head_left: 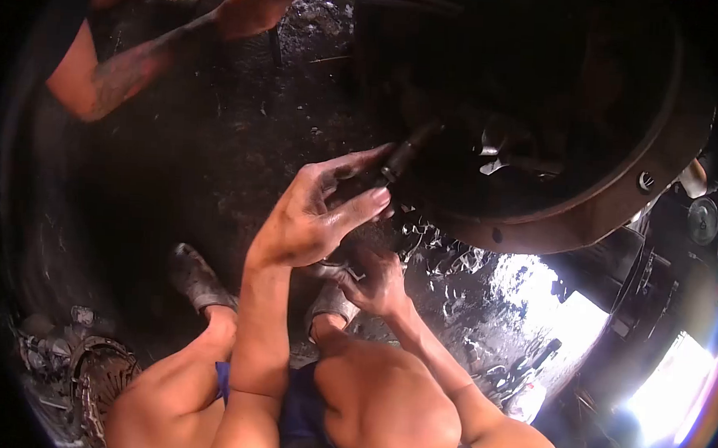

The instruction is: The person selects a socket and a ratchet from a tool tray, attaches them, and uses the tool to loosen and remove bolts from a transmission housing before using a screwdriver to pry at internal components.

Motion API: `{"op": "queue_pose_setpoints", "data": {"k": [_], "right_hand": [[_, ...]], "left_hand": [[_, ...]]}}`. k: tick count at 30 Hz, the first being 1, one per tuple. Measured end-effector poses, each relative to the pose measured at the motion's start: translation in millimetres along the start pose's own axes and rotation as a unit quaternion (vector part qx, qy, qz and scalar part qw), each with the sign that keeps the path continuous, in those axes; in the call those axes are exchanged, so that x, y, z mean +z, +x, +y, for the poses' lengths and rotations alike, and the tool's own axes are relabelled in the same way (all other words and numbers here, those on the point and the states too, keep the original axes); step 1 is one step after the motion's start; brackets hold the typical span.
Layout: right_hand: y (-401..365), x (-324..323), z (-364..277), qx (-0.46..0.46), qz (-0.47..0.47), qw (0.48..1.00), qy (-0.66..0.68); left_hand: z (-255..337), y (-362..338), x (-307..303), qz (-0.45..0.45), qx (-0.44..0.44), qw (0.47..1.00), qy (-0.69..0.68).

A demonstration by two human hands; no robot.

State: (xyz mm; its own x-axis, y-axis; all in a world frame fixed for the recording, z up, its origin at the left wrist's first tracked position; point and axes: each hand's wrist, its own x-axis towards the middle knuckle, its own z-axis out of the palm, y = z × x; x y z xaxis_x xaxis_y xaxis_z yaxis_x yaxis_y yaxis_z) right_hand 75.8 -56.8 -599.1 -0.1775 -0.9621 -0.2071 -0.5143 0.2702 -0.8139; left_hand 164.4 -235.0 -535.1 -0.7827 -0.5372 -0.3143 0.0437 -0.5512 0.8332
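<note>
My left hand [315, 214] is raised in the middle, its thumb and fingers closed around a dark, rod-shaped tool [406, 156]. The tool's narrow end points up and right, toward the shadowed inside of a large round metal housing [527, 231]. Lower down, by my right foot, is my right hand [379, 285], with its fingers curled. A thin, pale metallic edge shows beside those fingers, but what they hold is too dark to make out.
Another person's forearm and hand [260, 7] reach in at upper left. Metal shavings [446, 252] litter the dark, oily floor under the housing. A round slotted metal part [100, 381] lies at lower left. My shoes [200, 277] are close below my hands.
</note>
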Motion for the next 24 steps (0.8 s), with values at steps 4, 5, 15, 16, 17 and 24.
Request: {"op": "queue_pose_setpoints", "data": {"k": [4, 5, 15, 16, 17, 24], "right_hand": [[35, 2, -5, 0.038, 0.045, 0.998, 0.015], [46, 4, -4, 0.029, 0.067, 0.997, 0.040], [125, 17, 38, -0.055, 0.284, 0.946, 0.148], [121, 24, 49, -0.027, 0.262, 0.954, 0.145], [111, 38, 68, -0.002, 0.240, 0.960, 0.142], [111, 50, 68, 0.190, 0.186, 0.907, 0.326]], "left_hand": [[22, 13, -28, -0.032, -0.046, 0.994, 0.090], [22, 19, -31, -0.013, -0.056, 0.994, 0.090], [-49, 109, -17, 0.241, 0.262, 0.920, 0.164], [-42, 114, -15, 0.237, 0.284, 0.913, 0.170], [-38, 118, -19, 0.217, 0.258, 0.934, 0.119], [-34, 148, -9, 0.184, 0.219, 0.958, 0.034]]}}
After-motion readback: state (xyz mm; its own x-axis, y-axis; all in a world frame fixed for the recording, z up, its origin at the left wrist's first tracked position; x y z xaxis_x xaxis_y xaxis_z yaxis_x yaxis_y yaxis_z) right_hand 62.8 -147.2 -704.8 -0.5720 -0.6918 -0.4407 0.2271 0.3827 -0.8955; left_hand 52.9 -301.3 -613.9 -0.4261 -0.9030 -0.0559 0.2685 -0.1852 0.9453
